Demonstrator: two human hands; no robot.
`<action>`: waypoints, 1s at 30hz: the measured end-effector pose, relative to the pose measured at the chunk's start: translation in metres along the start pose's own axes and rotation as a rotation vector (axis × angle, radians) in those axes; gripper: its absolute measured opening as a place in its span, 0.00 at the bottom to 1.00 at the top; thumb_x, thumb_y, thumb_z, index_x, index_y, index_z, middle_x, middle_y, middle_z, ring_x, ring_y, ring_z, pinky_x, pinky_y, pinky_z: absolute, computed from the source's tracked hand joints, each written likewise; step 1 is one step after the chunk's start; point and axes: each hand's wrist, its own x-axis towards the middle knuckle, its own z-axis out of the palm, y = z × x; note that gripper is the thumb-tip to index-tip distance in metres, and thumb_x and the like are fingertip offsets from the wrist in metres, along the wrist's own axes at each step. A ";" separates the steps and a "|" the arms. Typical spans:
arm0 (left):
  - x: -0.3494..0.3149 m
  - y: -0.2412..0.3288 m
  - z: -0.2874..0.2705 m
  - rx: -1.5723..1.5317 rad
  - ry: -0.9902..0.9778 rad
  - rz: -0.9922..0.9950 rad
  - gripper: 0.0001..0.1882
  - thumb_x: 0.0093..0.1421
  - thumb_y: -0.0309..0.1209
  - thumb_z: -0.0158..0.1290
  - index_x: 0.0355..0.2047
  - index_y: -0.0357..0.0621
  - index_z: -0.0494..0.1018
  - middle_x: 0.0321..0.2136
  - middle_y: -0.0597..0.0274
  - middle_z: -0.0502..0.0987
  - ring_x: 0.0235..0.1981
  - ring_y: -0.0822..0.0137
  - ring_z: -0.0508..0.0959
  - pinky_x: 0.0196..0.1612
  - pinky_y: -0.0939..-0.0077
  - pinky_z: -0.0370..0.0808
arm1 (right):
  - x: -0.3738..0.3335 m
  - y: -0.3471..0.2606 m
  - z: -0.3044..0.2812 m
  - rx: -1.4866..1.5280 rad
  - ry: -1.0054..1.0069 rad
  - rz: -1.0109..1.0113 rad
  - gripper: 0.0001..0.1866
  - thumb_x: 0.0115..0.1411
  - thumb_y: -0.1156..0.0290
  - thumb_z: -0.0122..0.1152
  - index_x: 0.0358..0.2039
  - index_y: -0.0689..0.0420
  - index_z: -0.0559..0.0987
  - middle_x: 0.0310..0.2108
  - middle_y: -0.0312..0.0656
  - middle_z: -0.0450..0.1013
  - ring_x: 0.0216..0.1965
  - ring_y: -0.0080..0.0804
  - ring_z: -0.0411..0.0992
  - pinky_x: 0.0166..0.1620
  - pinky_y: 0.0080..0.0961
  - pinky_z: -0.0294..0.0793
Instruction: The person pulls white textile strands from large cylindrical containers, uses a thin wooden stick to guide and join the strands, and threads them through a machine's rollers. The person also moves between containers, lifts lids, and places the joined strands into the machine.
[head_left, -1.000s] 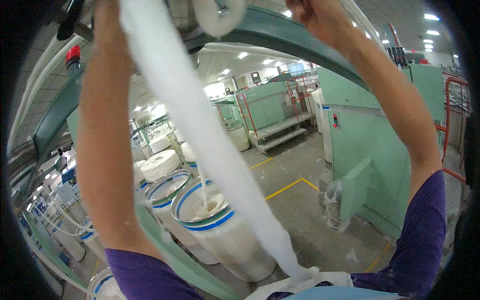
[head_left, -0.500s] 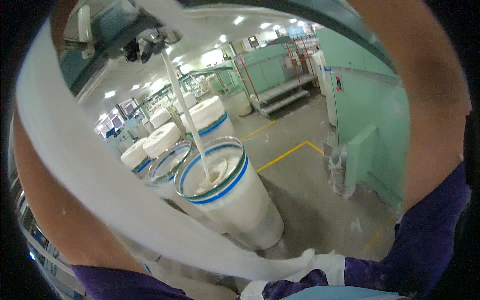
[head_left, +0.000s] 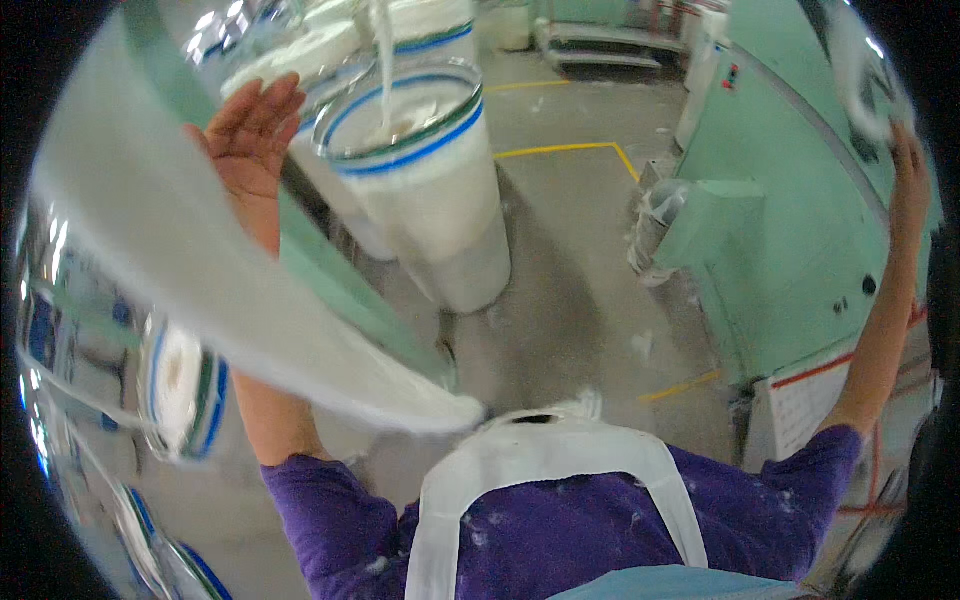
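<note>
My left hand (head_left: 250, 140) is raised at the upper left, palm showing and fingers spread, with nothing in it. A thick, soft white band of fibre (head_left: 180, 250) runs in front of my left forearm. Its lower end tapers near my chest. Far to the right, my right hand (head_left: 908, 165) is raised beside a green machine panel (head_left: 800, 190). Its fingers look stretched upward, near a blurred whitish curved part (head_left: 865, 85). Whether they touch it I cannot tell. Ahead stands a tall white can (head_left: 440, 210), banded blue and green, with a thin white strand running into it.
More white cans, including a fibre-filled one (head_left: 430, 25), stand behind. Another can (head_left: 185, 390) is at the left. A clear plastic-wrapped object (head_left: 655, 230) sits against the green machine. Yellow lines (head_left: 560, 150) mark the grey floor. A grey step (head_left: 610, 55) lies farther back.
My view has tilted downward, so the cans sit higher in the picture. Both hands, out of sight before, now show. The overhead machine part at the upper left has left the view.
</note>
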 end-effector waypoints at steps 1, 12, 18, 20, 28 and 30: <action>-0.037 -0.008 0.001 0.043 0.163 -0.030 0.30 0.67 0.50 0.35 0.52 0.34 0.68 0.54 0.40 0.67 0.59 0.48 0.65 0.64 0.54 0.56 | -0.023 0.045 -0.005 -0.102 -0.024 -0.056 0.22 0.68 0.64 0.40 0.61 0.56 0.64 0.59 0.45 0.63 0.60 0.36 0.61 0.62 0.32 0.59; -0.470 0.001 0.164 1.207 0.971 -0.927 0.18 0.61 0.38 0.52 0.47 0.39 0.71 0.42 0.57 0.77 0.44 0.61 0.75 0.52 0.66 0.68 | -0.530 0.197 0.155 1.447 -0.667 2.110 0.09 0.60 0.61 0.54 0.31 0.54 0.73 0.26 0.34 0.70 0.29 0.26 0.67 0.33 0.24 0.66; -0.575 0.138 0.263 1.996 1.123 -1.259 0.17 0.57 0.31 0.54 0.47 0.45 0.70 0.47 0.56 0.73 0.51 0.53 0.70 0.53 0.62 0.66 | -0.642 -0.058 0.126 1.004 -1.708 1.638 0.12 0.56 0.62 0.57 0.30 0.59 0.75 0.27 0.39 0.73 0.28 0.29 0.70 0.32 0.26 0.71; -0.601 0.184 0.286 2.217 1.194 -1.129 0.17 0.57 0.31 0.55 0.47 0.44 0.70 0.46 0.54 0.73 0.50 0.52 0.70 0.52 0.61 0.66 | -0.638 -0.120 0.104 1.056 -2.065 0.997 0.13 0.56 0.63 0.57 0.33 0.61 0.77 0.28 0.42 0.74 0.31 0.28 0.72 0.33 0.27 0.72; -0.655 0.265 0.474 2.476 1.491 -1.027 0.12 0.53 0.27 0.59 0.38 0.42 0.72 0.35 0.56 0.74 0.39 0.54 0.73 0.42 0.63 0.70 | -0.680 -0.253 0.055 1.039 -1.986 -0.693 0.20 0.59 0.61 0.56 0.46 0.63 0.75 0.34 0.44 0.76 0.33 0.31 0.74 0.38 0.28 0.74; -0.666 0.277 0.507 2.477 1.602 -0.969 0.09 0.52 0.27 0.60 0.33 0.41 0.73 0.29 0.58 0.75 0.33 0.55 0.74 0.36 0.63 0.71 | -0.676 -0.300 -0.003 1.057 -1.927 -0.923 0.22 0.59 0.62 0.55 0.49 0.63 0.73 0.37 0.43 0.76 0.35 0.32 0.74 0.40 0.28 0.73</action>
